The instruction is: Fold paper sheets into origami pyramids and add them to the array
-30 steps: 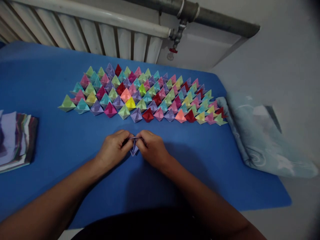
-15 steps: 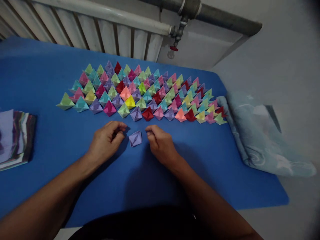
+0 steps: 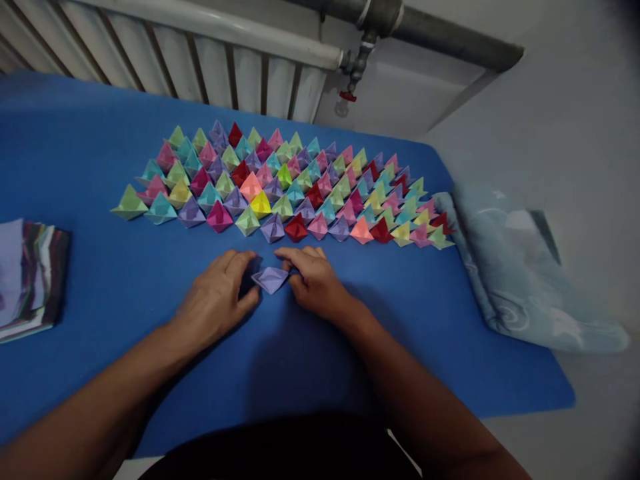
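Blue tabletop (image 3: 440,320) lies under the purple boat (image 3: 271,281), between your open left hand (image 3: 213,297) and your right hand (image 3: 320,283), whose grip I can't confirm; pressing too hard could crumple its folds.

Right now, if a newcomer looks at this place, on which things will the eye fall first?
Most likely on the rows of small folded paper boats, in green, pink, red, purple, yellow and blue, spread across the far half of the blue table. Next, perhaps, on the single purple folded paper nearer the person, between the left hand and the right hand.
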Demonstrator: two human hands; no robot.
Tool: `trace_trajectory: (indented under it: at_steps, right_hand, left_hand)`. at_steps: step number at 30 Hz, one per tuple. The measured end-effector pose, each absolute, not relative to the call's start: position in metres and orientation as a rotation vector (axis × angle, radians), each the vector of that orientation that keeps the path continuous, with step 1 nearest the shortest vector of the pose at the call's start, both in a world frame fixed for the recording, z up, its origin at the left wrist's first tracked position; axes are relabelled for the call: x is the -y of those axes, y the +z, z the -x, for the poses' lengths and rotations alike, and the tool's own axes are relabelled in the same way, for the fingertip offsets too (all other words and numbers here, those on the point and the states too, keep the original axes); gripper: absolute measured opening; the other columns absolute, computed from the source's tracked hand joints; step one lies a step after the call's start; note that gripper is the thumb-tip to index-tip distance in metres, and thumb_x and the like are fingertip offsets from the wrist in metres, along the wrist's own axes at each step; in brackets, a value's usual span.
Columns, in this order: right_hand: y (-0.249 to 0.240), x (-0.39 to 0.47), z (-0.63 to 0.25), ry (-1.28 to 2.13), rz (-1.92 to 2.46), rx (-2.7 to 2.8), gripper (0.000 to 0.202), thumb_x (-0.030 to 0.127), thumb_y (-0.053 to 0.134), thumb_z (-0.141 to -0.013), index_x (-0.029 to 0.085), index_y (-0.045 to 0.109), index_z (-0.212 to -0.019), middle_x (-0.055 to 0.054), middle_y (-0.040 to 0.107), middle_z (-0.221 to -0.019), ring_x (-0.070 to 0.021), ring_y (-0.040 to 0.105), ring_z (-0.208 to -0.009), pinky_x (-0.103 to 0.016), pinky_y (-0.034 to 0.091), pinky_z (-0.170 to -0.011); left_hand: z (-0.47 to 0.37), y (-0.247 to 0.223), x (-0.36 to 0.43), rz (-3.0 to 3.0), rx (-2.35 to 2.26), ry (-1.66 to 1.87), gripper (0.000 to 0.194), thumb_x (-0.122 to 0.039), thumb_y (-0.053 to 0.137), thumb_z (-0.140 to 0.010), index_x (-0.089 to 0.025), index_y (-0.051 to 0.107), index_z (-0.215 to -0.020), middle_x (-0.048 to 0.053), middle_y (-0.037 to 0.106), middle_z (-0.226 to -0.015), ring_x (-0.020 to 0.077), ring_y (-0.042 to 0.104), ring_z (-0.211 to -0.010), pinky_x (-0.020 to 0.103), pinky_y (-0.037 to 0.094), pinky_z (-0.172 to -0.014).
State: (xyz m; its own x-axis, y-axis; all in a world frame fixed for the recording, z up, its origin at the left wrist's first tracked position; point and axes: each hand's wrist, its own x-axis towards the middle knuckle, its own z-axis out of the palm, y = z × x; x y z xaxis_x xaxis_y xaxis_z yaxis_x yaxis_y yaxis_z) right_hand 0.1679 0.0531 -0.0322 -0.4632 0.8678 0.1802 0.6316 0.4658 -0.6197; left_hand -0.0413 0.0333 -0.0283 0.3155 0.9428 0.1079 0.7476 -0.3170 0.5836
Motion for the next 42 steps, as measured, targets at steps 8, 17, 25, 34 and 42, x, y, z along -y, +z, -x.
trace_trajectory:
  at_steps: [8, 17, 25, 34, 42]
  right_hand:
    - [-0.032, -0.045, -0.170, 0.654, 1.275, 2.212, 0.057, -0.002, 0.045, -0.070, 0.015, 0.061, -0.122, -0.005, 0.071, -0.091, -0.0216, 0.061, -0.088, -0.037, 0.039, -0.084]
    - [-0.022, -0.038, -0.174, 0.549, 1.174, 1.992, 0.024, 0.010, 0.048, -0.082, 0.020, 0.064, -0.096, -0.005, 0.070, -0.094, -0.0195, 0.062, -0.091, -0.035, 0.045, -0.084]
    - [-0.018, -0.023, -0.148, 0.382, 1.357, 2.197, 0.009, 0.023, 0.064, -0.084, 0.020, 0.068, -0.091, -0.008, 0.068, -0.112, -0.0246, 0.056, -0.105, -0.040, 0.039, -0.087]
    - [-0.020, -0.029, -0.135, 0.407, 1.555, 2.352, 0.009, 0.017, 0.060, -0.085, 0.018, 0.070, -0.086, -0.009, 0.068, -0.119, -0.0265, 0.054, -0.108, -0.042, 0.037, -0.088]
    - [-0.017, -0.030, -0.129, 0.465, 1.586, 2.363, 0.010, 0.015, 0.060, -0.086, 0.018, 0.069, -0.086, -0.009, 0.067, -0.126, -0.0276, 0.051, -0.113, -0.044, 0.034, -0.091]
  left_hand:
    - [0.047, -0.031, -0.041, -2.201, -1.532, 0.656, 0.039, -0.035, 0.052, -0.086, -0.014, 0.060, -0.118, 0.010, 0.066, -0.100, 0.0266, 0.064, -0.089, 0.041, 0.054, -0.082]
    - [0.049, -0.018, -0.044, -2.078, -1.607, 0.780, 0.023, -0.028, 0.045, -0.087, -0.018, 0.065, -0.095, 0.005, 0.067, -0.089, 0.0194, 0.063, -0.076, 0.032, 0.053, -0.075]
    - [0.047, -0.022, -0.043, -2.050, -1.656, 0.752, 0.022, -0.026, 0.048, -0.084, -0.019, 0.065, -0.095, 0.006, 0.068, -0.091, 0.0214, 0.064, -0.082, 0.034, 0.054, -0.079]
    - [0.046, -0.023, -0.041, -2.030, -1.617, 0.740, 0.024, -0.029, 0.049, -0.085, -0.018, 0.064, -0.100, 0.006, 0.067, -0.093, 0.0207, 0.064, -0.079, 0.035, 0.054, -0.079]
    - [0.045, -0.023, -0.041, -2.045, -1.627, 0.753, 0.020, -0.028, 0.051, -0.085, -0.020, 0.064, -0.097, 0.006, 0.067, -0.092, 0.0216, 0.065, -0.079, 0.037, 0.055, -0.078]
